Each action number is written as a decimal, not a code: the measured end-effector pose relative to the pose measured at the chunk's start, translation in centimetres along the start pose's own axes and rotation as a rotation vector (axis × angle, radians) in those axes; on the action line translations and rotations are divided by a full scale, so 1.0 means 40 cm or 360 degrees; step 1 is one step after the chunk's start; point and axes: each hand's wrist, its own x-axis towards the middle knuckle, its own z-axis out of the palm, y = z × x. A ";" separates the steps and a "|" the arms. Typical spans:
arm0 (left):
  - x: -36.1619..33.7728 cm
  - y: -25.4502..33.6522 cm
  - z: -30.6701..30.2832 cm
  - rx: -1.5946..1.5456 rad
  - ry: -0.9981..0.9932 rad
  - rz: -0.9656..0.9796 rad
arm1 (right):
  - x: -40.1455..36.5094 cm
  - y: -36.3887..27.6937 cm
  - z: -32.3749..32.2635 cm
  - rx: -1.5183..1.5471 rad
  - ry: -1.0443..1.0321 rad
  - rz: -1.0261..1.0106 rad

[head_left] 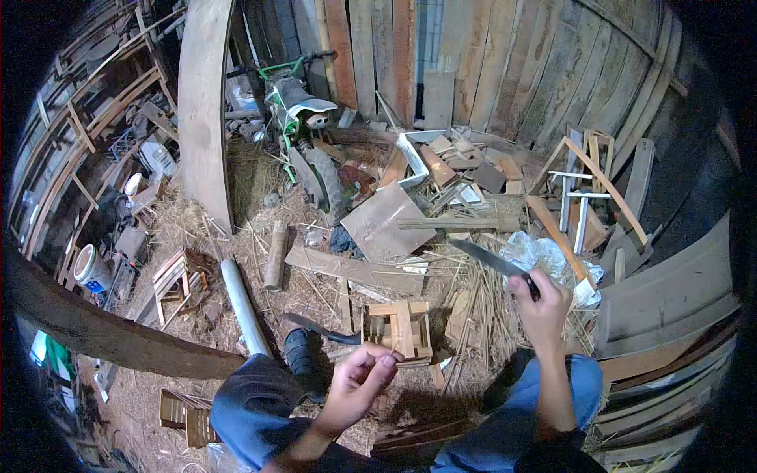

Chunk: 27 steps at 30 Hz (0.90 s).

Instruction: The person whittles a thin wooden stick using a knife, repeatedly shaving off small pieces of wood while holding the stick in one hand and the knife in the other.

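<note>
My right hand point(544, 303) is wrapped round the handle of a large knife point(490, 259), its dark blade pointing up and to the left. My left hand point(364, 378) is closed in a pinch near the middle, at the lower edge of a small wooden frame point(400, 325); what its fingers hold is too small to name. Beside that frame, a second curved dark blade point(319, 329) lies near my shoe point(306, 363). Thin split sticks point(479, 319) lie in a heap on the ground below the knife.
A green and white motorbike point(303, 118) stands at the back by the plank wall point(505, 63). Scrap boards point(388, 221), a pale pole point(244, 307), a log point(276, 256) and a small slatted crate point(180, 280) lie about on straw. A white bucket point(92, 270) is at left.
</note>
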 end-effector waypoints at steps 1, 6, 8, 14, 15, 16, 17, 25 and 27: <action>0.005 -0.002 -0.005 -0.0011 0.0005 0.0010 | 0.001 -0.005 -0.009 0.0041 0.0048 0.0022; 0.013 -0.024 -0.027 -0.0046 0.0041 -0.0063 | -0.070 -0.030 0.051 0.0114 -0.0273 -0.0355; 0.017 -0.031 -0.009 -0.0148 -0.0008 -0.0011 | -0.086 -0.059 0.075 0.0250 -0.0294 -0.0591; 0.023 -0.044 0.011 0.0164 -0.0036 0.0052 | -0.071 -0.159 0.090 0.0424 -0.0293 -0.0883; 0.022 -0.035 0.019 0.0287 -0.0114 0.0053 | -0.065 -0.172 0.086 0.0442 -0.0304 -0.0901; 0.020 -0.038 0.032 0.0277 -0.0051 0.0023 | -0.062 -0.178 0.084 0.0416 -0.0330 -0.0895; 0.018 -0.043 0.036 0.0281 -0.0060 0.0021 | -0.063 -0.180 0.086 0.0411 -0.0324 -0.0888; 0.016 -0.034 0.025 0.0090 0.0080 -0.0405 | -0.032 -0.126 0.081 0.0279 -0.0213 -0.0901; 0.023 -0.008 0.026 0.0144 0.0096 0.0014 | -0.005 -0.066 0.053 0.0090 -0.0219 -0.0332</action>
